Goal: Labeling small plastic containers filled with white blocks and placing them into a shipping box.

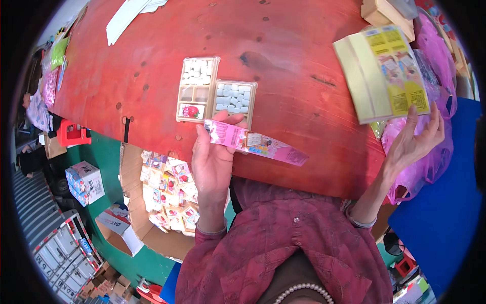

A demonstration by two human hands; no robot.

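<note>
My left hand (212, 157) is closed on a pink printed card strip (273, 146), palm up at the near side of the table. Just beyond its fingers are two clear shallow trays side by side. The left tray (187, 94) carries white pieces and a small strawberry-picture card (191, 111); the right tray holds pale blue pieces (234, 98), and its near end is partly hidden by my fingers. At the right, my right hand (416, 137) has its fingers apart, with fingertips at the near edge of a stack of yellow printed sheets (362, 76).
Purple plastic bags (440, 152) bunch up beside the red table (298, 55) at right. White papers (126, 20) lie at the far left. Below the table's left edge, a cardboard box (132, 169) holds many small packs (169, 190). Another carton (119, 228) stands on the green floor.
</note>
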